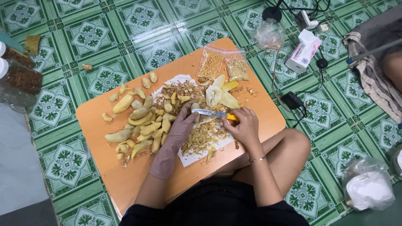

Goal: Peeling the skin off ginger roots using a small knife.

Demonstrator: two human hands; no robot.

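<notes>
My left hand [181,125], in a thin mauve glove, grips a pale piece of peeled root [195,107] over a white paper sheet [192,158] on the orange board [125,180]. My right hand [244,125] is bare and holds a small knife [211,113] by its yellow handle, the blade lying flat against the root piece. A heap of peeled yellowish roots [140,125] lies left of my gloved hand. Brown peelings [203,134] cover the paper under both hands.
Two clear zip bags of dried bits [224,63] lie at the board's far edge. A crumpled pale glove [220,95] sits behind the knife. On the green tiled floor: cables and a black adapter [292,100], a white box [303,51], jars [19,73] at left, a plastic bag [368,189].
</notes>
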